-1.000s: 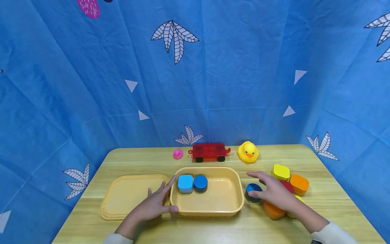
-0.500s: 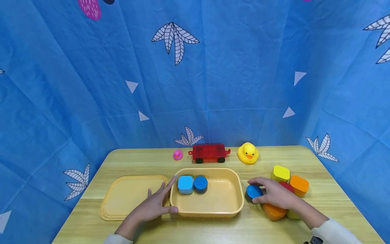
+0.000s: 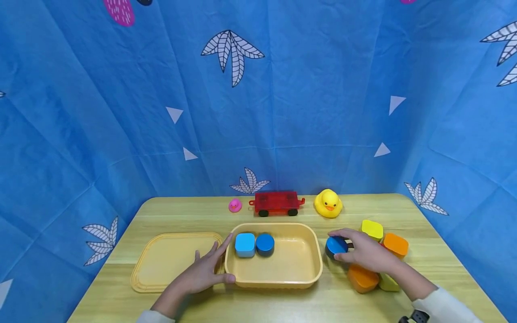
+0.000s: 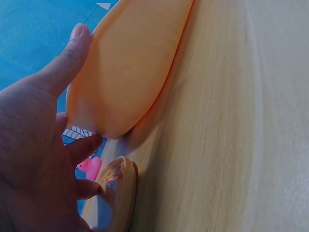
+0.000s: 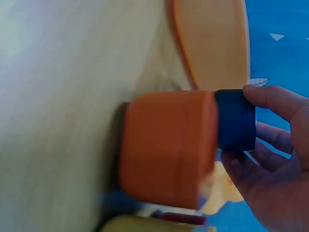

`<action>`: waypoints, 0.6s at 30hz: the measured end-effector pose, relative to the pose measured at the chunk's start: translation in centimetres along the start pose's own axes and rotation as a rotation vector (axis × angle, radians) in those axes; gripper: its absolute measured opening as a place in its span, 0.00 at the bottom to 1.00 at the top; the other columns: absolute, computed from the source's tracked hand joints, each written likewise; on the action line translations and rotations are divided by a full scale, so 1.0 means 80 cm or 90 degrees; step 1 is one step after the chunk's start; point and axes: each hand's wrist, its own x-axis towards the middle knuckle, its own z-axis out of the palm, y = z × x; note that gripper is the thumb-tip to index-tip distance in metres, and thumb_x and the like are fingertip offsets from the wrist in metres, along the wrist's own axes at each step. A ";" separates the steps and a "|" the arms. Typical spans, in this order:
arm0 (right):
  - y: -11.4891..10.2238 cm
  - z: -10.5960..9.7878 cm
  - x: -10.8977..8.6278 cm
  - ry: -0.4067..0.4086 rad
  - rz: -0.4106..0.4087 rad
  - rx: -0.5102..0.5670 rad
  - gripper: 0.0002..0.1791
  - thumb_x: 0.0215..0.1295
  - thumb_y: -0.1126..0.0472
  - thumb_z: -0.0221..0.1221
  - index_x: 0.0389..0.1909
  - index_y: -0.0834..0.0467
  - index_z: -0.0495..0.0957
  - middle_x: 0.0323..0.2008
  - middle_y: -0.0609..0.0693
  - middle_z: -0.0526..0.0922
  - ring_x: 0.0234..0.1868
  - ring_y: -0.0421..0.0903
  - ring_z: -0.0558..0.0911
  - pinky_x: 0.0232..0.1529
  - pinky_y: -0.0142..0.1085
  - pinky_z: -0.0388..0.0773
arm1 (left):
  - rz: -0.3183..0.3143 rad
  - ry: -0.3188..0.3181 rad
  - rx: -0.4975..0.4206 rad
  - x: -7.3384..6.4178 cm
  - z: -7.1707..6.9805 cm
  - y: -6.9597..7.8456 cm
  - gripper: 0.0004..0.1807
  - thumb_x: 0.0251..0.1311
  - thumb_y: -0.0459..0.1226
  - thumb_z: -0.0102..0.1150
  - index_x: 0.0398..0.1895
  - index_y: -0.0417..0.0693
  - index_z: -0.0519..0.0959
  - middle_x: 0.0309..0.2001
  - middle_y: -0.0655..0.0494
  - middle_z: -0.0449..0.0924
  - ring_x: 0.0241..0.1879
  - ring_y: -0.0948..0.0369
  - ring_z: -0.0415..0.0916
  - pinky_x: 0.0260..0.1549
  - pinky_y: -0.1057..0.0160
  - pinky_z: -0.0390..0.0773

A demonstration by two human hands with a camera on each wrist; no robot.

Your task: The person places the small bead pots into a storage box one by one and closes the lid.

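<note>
My right hand (image 3: 365,253) pinches a dark blue round block (image 3: 336,246) between thumb and fingers, just right of the yellow plastic box (image 3: 296,264). In the right wrist view the same round block (image 5: 235,121) shows partly behind an orange block (image 5: 166,147). My left hand (image 3: 203,271) rests at the box's left end, fingers spread and thumb along the front corner. The left wrist view has this thumb and the fingers against the box wall (image 4: 130,63). Inside the box, a light blue square block (image 3: 245,245) sits beside a blue round block (image 3: 265,244).
A flat yellow lid (image 3: 173,260) lies left of the box. Behind it stand a pink duck (image 3: 235,205), a red toy wagon (image 3: 276,203) and a yellow duck (image 3: 328,204). Around my right hand are a yellow block (image 3: 372,229), orange blocks (image 3: 396,244) and others partly hidden.
My right hand has closed round the dark blue round block, which has shifted slightly up in the head view. My left hand stays at the box.
</note>
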 end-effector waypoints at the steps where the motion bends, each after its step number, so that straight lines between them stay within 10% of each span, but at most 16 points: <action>1: -0.002 -0.002 0.000 0.005 -0.007 0.001 0.35 0.63 0.54 0.73 0.68 0.63 0.74 0.66 0.66 0.75 0.62 0.63 0.78 0.57 0.57 0.81 | 0.001 0.000 -0.001 0.000 0.000 0.000 0.58 0.61 0.60 0.68 0.84 0.75 0.37 0.81 0.48 0.53 0.81 0.38 0.37 0.64 0.20 0.20; 18: -0.047 -0.005 0.030 0.041 -0.090 0.019 0.32 0.64 0.58 0.72 0.67 0.61 0.76 0.65 0.63 0.77 0.61 0.62 0.79 0.59 0.58 0.80 | 0.000 0.003 0.010 -0.001 0.001 -0.003 0.58 0.62 0.59 0.67 0.84 0.76 0.37 0.82 0.49 0.51 0.81 0.39 0.37 0.65 0.21 0.20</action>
